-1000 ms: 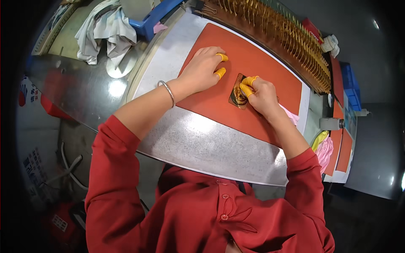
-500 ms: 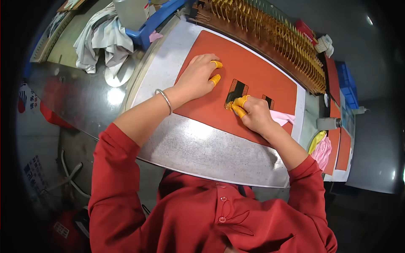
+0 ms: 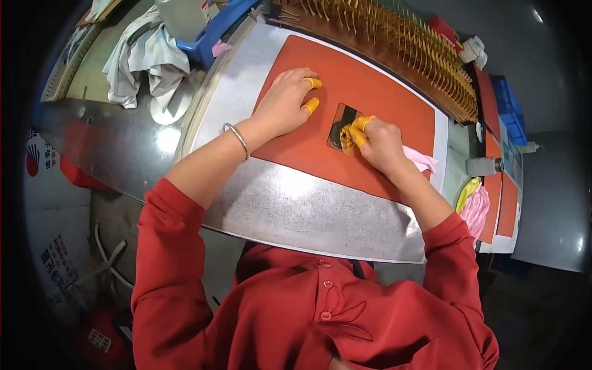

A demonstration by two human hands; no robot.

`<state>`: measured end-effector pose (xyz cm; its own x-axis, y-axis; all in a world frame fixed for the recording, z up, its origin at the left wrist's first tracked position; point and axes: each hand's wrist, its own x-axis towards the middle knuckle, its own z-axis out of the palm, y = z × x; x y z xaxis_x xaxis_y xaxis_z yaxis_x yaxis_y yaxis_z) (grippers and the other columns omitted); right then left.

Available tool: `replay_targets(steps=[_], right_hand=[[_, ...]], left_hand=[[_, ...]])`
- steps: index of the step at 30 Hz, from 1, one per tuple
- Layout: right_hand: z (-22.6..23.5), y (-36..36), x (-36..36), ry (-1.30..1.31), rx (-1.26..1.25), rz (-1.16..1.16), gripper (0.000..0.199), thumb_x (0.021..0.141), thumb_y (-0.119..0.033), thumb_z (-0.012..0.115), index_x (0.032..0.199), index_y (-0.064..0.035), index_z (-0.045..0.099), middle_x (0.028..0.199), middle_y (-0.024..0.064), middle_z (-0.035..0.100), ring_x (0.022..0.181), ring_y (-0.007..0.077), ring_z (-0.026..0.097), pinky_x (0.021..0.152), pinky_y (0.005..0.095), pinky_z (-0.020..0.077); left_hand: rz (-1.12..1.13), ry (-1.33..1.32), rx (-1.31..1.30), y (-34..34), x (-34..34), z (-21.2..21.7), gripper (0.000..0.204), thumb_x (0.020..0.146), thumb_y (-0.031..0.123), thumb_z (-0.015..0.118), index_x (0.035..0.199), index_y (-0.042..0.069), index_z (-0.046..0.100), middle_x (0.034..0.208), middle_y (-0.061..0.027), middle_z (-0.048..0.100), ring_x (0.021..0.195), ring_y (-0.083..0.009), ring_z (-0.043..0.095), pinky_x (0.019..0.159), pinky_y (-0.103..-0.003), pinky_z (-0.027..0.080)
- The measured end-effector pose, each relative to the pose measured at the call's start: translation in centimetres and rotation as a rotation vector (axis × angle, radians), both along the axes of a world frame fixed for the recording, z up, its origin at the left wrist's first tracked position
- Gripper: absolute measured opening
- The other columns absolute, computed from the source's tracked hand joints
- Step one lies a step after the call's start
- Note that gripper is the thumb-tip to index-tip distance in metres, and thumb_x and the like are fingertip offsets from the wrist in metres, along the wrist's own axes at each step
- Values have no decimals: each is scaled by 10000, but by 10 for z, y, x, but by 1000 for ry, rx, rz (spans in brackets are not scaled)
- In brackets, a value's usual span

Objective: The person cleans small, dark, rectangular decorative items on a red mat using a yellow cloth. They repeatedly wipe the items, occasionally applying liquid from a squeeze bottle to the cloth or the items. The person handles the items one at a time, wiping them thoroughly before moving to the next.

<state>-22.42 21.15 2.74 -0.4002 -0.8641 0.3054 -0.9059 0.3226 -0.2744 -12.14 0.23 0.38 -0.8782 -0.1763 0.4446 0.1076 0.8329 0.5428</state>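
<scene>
A flat dark rectangular piece with a gold mesh-like pattern point(image 3: 337, 137) lies on the orange mat point(image 3: 370, 80). My right hand point(image 3: 381, 145), with yellow finger cots on thumb and forefinger, is over the piece's right side, its fingers pinched together. Gold and black curved detail shows right at those fingertips; whether it is a separate small part or belongs to the piece, I cannot tell. Farther left, my left hand point(image 3: 283, 105) rests on the mat, thumb and forefinger in yellow cots and spread apart. Nothing is in it.
Beyond the mat stands a long brown rack of yellow hooked strips point(image 3: 394, 49). A pink cloth point(image 3: 420, 159) is beside my right wrist. At right are a small bottle point(image 3: 484, 166) and crumpled cloths point(image 3: 475, 206); at left, a blue bin point(image 3: 213, 37) and a white rag point(image 3: 148, 58).
My right fingertips have moved from the rectangle's lower end up along its right side. The second, smaller dark piece is now hidden by that hand. My left hand stays on the mat.
</scene>
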Motion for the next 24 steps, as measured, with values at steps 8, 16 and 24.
replay_targets(steps=[8, 16, 24], right_hand=[[-2, 9, -9, 49, 20, -47, 107, 755, -136, 654, 807, -44, 657, 696, 140, 602, 599, 305, 601, 534, 380, 484], [5, 3, -12, 8, 69, -102, 140, 737, -164, 651, 693, -35, 620, 686, 147, 601, 610, 314, 598, 530, 418, 473], [3, -9, -14, -57, 31, -59, 137, 782, -161, 598, 732, -34, 617, 714, 164, 601, 627, 359, 583, 558, 450, 467]], left_hand=[[-19, -5, 4, -1, -4, 0, 311, 774, 86, 622, 1078, 29, 583, 1234, -124, 509, 1186, -306, 437, 1008, -395, 342], [-21, -16, -16, -2, -6, 0, 320, 770, 76, 620, 1085, 34, 584, 1243, -125, 502, 1192, -314, 430, 1014, -394, 339], [-17, 21, -11, 1, -5, -1, 303, 763, 71, 631, 1060, 34, 581, 1223, -131, 504, 1172, -317, 439, 994, -402, 352]])
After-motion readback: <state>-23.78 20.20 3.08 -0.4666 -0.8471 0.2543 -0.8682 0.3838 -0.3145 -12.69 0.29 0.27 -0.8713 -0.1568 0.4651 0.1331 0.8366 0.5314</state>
